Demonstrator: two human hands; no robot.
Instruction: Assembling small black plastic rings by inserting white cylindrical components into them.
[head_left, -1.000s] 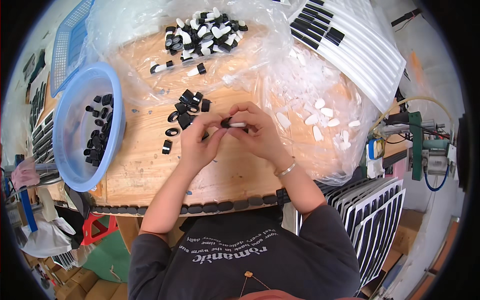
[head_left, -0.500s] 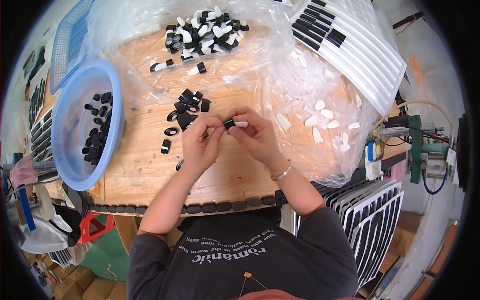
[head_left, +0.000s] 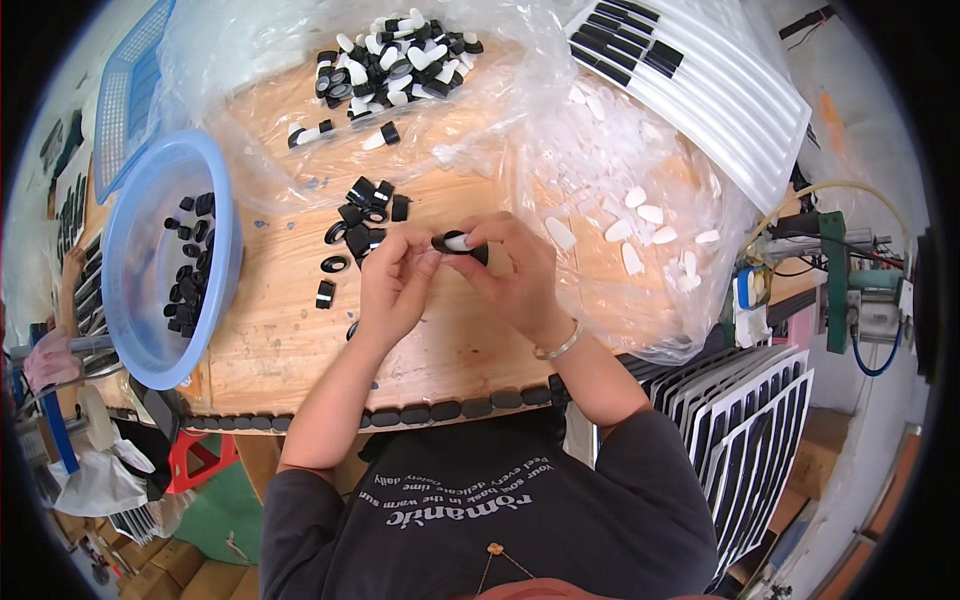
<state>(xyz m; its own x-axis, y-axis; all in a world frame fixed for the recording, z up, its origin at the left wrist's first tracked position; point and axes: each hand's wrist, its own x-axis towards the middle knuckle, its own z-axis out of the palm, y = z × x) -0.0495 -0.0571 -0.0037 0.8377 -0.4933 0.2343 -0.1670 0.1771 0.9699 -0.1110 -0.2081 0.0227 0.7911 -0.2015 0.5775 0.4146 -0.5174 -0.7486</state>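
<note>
A short black cap [head_left: 468, 251] with a white insert showing on it is held between my two hands over the wooden table. My right hand [head_left: 518, 278] grips it, thumb below and fingers above. The fingers of my left hand [head_left: 392, 290] pinch at its left end; their tips partly hide that end. Beside my left hand lie several loose black caps [head_left: 358, 190] and a black ring [head_left: 335, 264]. A single black cap [head_left: 326, 294] lies nearer to me.
A blue basin [head_left: 232, 235] with black caps stands left, near a blue basket [head_left: 120, 120]. Clear plastic sheeting [head_left: 250, 150] bears a pile of black-and-white caps [head_left: 400, 62]. White oval inserts [head_left: 560, 233] lie right, below a ribbed white tray [head_left: 740, 130]. Another person's arm [head_left: 70, 285] shows far left.
The cap between my hands has turned, with its white insert now lying across it under my right fingers. Another person's arm has appeared at the far left. The view has shifted slightly.
</note>
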